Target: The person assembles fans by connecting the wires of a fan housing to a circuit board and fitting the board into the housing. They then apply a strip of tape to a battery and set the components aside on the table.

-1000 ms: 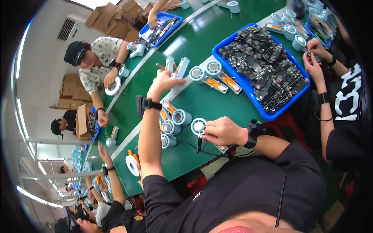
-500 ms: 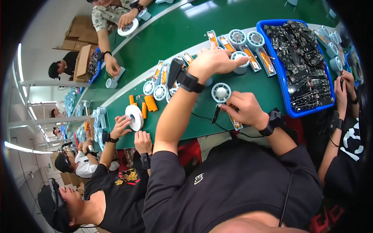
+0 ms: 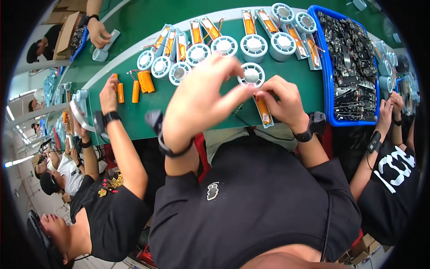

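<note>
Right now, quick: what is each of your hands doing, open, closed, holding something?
Left hand: blurred, fingers curled, thumb and finger meeting; what it holds cannot be told.
Right hand: closed on the part with the white round fan.

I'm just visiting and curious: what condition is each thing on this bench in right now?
Left hand: raised, blurred, fingers curled, empty.
Right hand: pinching the fan unit.
Fan unit: flat on the table, touched.
Blue tray: full of dark parts.
Orange cylinders: lying loose.
</note>
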`<state>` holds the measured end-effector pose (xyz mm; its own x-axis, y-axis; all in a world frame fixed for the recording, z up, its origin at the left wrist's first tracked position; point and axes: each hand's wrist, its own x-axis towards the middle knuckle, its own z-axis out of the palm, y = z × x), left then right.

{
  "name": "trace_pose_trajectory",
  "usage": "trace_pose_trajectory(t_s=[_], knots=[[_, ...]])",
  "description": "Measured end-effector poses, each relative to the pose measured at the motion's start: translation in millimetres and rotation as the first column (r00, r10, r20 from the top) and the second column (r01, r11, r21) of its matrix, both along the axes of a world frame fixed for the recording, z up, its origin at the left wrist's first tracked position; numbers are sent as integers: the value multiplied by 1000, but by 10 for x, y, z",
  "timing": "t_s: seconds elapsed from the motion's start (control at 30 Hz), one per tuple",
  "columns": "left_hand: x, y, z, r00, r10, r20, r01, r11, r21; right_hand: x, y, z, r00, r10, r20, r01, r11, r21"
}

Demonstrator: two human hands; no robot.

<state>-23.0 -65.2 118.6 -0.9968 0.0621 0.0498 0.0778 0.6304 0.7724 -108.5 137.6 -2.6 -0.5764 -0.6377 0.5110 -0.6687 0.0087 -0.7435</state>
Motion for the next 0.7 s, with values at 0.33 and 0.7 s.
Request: trace_pose_trajectory(t_s=[0.33, 0.7], knots=[[542, 605, -812, 907, 209, 366, -413, 613, 674, 84, 463, 395, 784, 158, 601, -358, 905, 229], [-46, 260, -616, 905, -259, -338, 175, 950, -260, -52, 330, 880, 908, 253, 333, -418, 558, 717]])
